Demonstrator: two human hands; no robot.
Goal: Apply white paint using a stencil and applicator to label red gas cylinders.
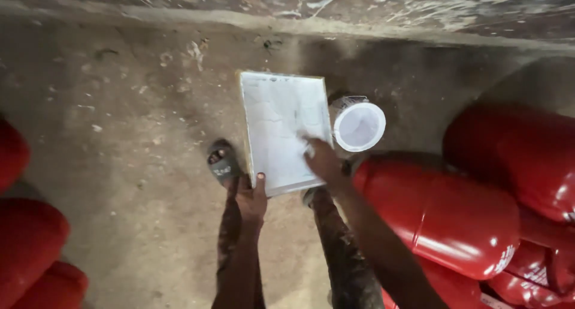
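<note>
Here the person stands on a dusty concrete floor (120, 165) and looks straight down at a clipboard (281, 129) with a pale sheet on it, held flat out in front of the body. The left hand (251, 198) grips the near edge of the board, thumb up on top and the fingers tucked under it, so that hand is closed on the board and carries its weight. The right hand (322, 159) lies on the lower right part of the sheet, fingers bent and pressed down; whether it holds a pen I cannot tell, as the fingers are blurred and nothing thin shows between them. Below the board one sandalled foot (223, 162) shows.

Just beside the right edge of the board, on the floor, stands a white round tub (358, 126) with its open top facing up. Red cylinders (443, 213) lie stacked on the right, close by the right forearm, and more red cylinders (30, 243) lie at the left edge.

My reading is that the step in hand is checking or marking the sheet, with the board held steady and the right hand working on the paper. The next move, as I judge it, calls for the left hand to keep the board level and firm while the right slides across the sheet without pushing it off the board.
</note>
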